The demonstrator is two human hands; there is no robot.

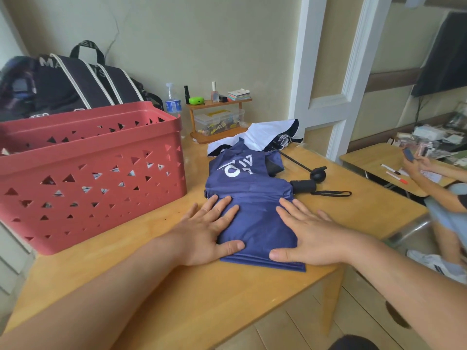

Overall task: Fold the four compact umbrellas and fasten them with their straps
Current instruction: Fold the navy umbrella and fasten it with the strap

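A navy blue compact umbrella (252,198) with white lettering lies collapsed and flat on the wooden table (227,299). Its black handle (303,186) and wrist loop point right. My left hand (204,233) rests flat on the canopy's left edge, fingers spread. On the canopy's right side lies my right hand (308,238), also flat and spread. Behind the blue one lies a white umbrella (267,133) with a dark lining, loosely bunched, its thin black shaft ending in a round black handle (318,174).
A red perforated basket (88,173) stands at the left, something patterned showing through its holes. Behind it sit dark bags (63,82), a water bottle (173,102) and a small wooden shelf (217,122). Another person (434,188) sits at the right by a second table.
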